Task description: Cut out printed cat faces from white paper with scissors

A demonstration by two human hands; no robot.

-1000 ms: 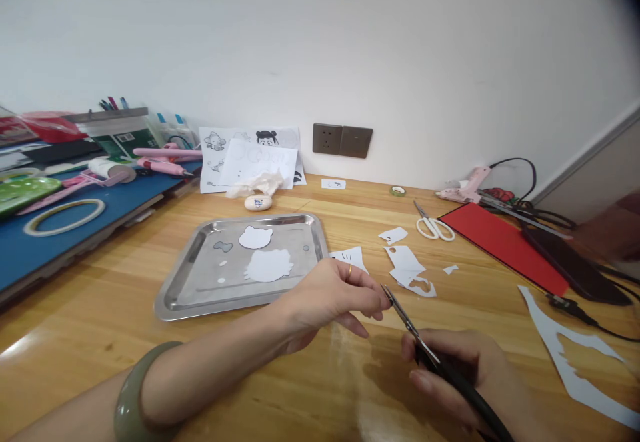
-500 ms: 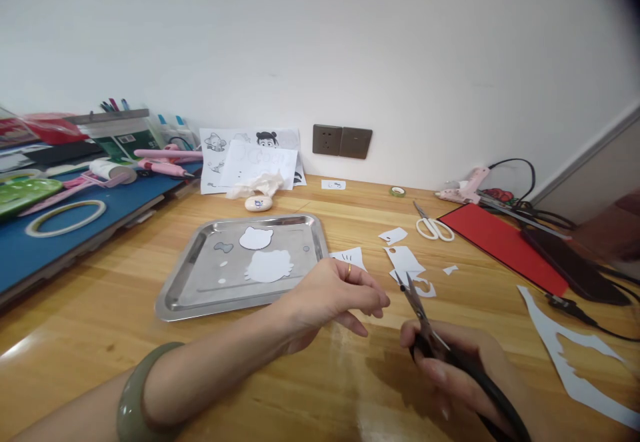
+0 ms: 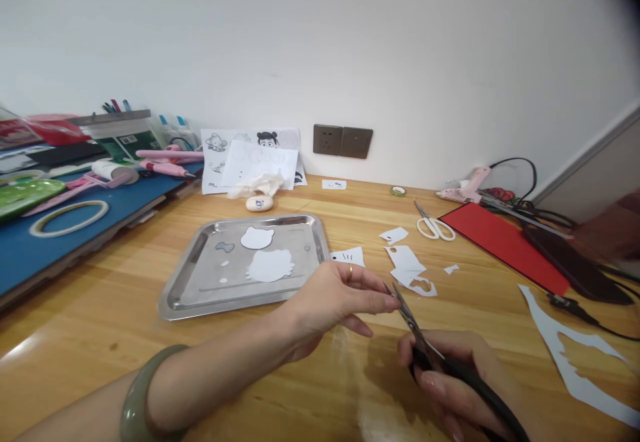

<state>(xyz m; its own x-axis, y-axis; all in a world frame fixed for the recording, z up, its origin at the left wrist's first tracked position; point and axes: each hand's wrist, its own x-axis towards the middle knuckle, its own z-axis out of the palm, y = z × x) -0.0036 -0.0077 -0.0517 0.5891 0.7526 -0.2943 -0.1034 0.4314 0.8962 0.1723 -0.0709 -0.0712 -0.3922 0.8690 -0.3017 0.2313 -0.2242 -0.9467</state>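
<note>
My right hand (image 3: 460, 375) is wrapped round the black handles of a pair of scissors (image 3: 417, 335), whose narrow blades point up and left, slightly apart. My left hand (image 3: 350, 295) reaches in from the left with thumb and forefinger pinched at the blade tips; whatever lies between them is hidden or too small to name. Left of it, a metal tray (image 3: 175, 295) holds a white cat-head cutout (image 3: 257, 237), a whiskered head cutout (image 3: 270, 266), a grey bow (image 3: 225, 247) and small oval pieces. A paper piece with drawn whiskers (image 3: 353, 255) lies partly behind my left hand.
Paper scraps (image 3: 407, 262) lie beyond the scissors, near white-handled scissors (image 3: 435, 229). A red sheet (image 3: 505, 249), a large paper offcut (image 3: 565, 355) and a pink glue gun (image 3: 467, 189) are on the right. A tape ring (image 3: 70, 219) rests on a blue surface at left.
The scissors' blades have shifted slightly left and down, and my left fingertips have moved right to meet their tips. A small dark speck seen at the blade tips is now covered by the fingers.
</note>
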